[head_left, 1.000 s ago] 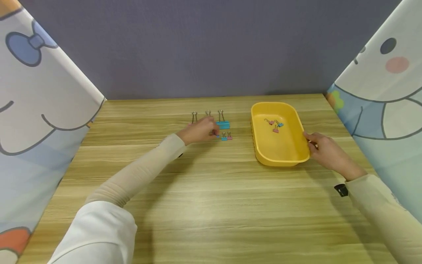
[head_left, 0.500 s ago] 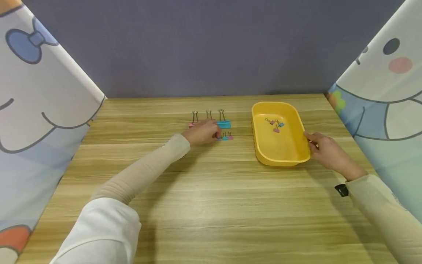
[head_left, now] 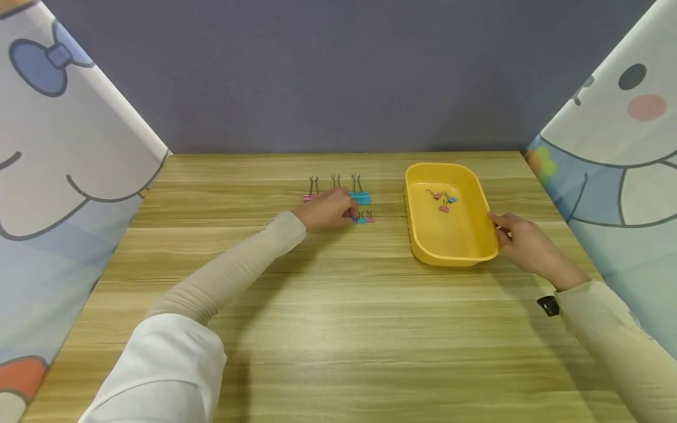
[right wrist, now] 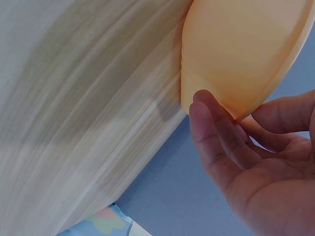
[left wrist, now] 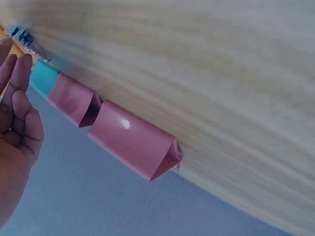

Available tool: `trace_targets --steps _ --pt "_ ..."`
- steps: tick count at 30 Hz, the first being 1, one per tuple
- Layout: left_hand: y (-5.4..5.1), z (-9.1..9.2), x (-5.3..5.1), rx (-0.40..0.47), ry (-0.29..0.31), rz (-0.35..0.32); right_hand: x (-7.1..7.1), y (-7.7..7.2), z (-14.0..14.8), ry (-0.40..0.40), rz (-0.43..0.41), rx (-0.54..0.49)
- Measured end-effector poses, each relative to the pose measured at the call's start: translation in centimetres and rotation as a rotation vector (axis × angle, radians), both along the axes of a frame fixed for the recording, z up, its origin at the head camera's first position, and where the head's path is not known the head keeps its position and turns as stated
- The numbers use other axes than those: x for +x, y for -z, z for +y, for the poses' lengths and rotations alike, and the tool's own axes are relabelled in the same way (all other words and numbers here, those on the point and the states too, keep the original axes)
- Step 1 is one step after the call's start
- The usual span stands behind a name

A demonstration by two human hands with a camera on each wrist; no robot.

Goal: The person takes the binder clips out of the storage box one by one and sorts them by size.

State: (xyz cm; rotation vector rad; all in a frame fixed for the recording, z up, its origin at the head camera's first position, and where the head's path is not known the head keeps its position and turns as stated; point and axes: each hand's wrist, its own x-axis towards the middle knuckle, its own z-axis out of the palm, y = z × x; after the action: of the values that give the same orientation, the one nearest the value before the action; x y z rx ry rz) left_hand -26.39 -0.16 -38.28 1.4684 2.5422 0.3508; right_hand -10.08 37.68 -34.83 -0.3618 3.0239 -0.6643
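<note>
My left hand (head_left: 329, 209) reaches over a row of binder clips at mid-table. Its fingertips pinch a small dark blue binder clip (head_left: 354, 220), mostly hidden by the fingers. Beside that stand a small teal clip (head_left: 361, 220) and a small pink clip (head_left: 370, 220). Behind the hand, a large pink binder clip (left wrist: 133, 140), a second pink one (left wrist: 74, 98) and a large teal clip (head_left: 361, 198) form a line. The right hand (head_left: 526, 244) grips the right rim of a yellow tray (head_left: 452, 258), thumb on one side and fingers beneath.
Several small pink and blue binder clips (head_left: 444, 208) lie inside the tray. A grey panel (head_left: 338, 76) rises along the table's back edge. Cartoon-printed panels (head_left: 79, 135) flank the wooden table (head_left: 338, 329) on both sides.
My left hand has shifted slightly right along the row; the dark blue clip now sits close against the small teal one. The right hand keeps its hold on the tray.
</note>
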Motion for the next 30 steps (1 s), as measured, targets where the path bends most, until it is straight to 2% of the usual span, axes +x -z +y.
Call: trace_targets --steps 9,14,19,25,30 --pt "-2.6 1.6 -0.2 0.110 -0.008 0.006 0.2 -0.2 0.2 0.013 0.005 -0.005" --pt "-4.0 3.2 0.2 0.163 0.012 0.021 0.2 0.0 0.3 0.028 -0.020 -0.028" --pt "-4.6 5.5 0.8 0.206 0.064 0.029 0.3 0.2 0.4 0.033 -0.026 -0.029" --pt "-4.9 8.2 1.2 0.205 0.079 0.011 0.3 0.2 0.1 0.040 -0.018 -0.023" --pt "-4.8 9.8 1.5 0.216 0.093 0.013 0.2 0.3 -0.2 0.035 0.003 -0.003"
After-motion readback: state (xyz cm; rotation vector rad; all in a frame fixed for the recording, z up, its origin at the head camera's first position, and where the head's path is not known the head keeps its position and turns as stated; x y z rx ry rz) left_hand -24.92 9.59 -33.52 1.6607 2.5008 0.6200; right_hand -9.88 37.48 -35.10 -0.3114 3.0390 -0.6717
